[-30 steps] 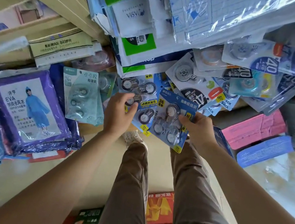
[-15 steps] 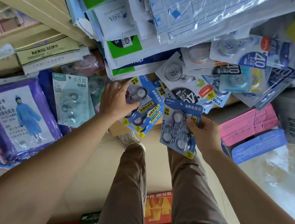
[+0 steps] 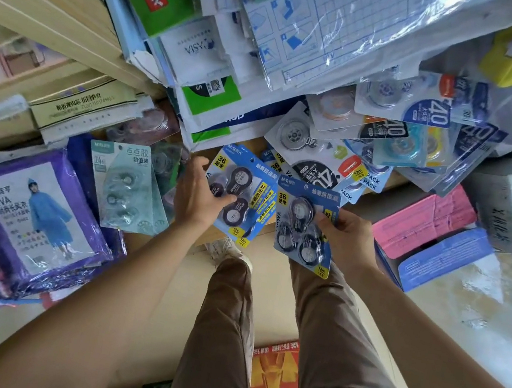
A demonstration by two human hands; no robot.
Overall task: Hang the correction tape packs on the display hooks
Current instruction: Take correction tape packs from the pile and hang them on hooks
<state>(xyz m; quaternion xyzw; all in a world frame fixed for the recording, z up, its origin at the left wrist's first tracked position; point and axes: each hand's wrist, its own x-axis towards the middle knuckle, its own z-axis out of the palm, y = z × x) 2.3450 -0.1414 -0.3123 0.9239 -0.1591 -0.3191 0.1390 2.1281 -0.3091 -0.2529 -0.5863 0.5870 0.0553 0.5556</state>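
Separating packs: right hand (image 3: 347, 240) has pulled one blue tape pack (image 3: 305, 228) clear of hanging bunch, pinching its right edge, thumb on front. A second ago it overlapped bunch. Left hand (image 3: 201, 196) still clamps hanging packs (image 3: 237, 194) at 10 o'clock from it, fingers curled on front. Hook itself hidden behind cards. Judgement: pack is free, next needs hole lined up with hook.

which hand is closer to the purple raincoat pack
Left. The left hand is on the hanging blue tape packs, nearer the purple raincoat pack at far left. The right hand holds a separate pack farther right.
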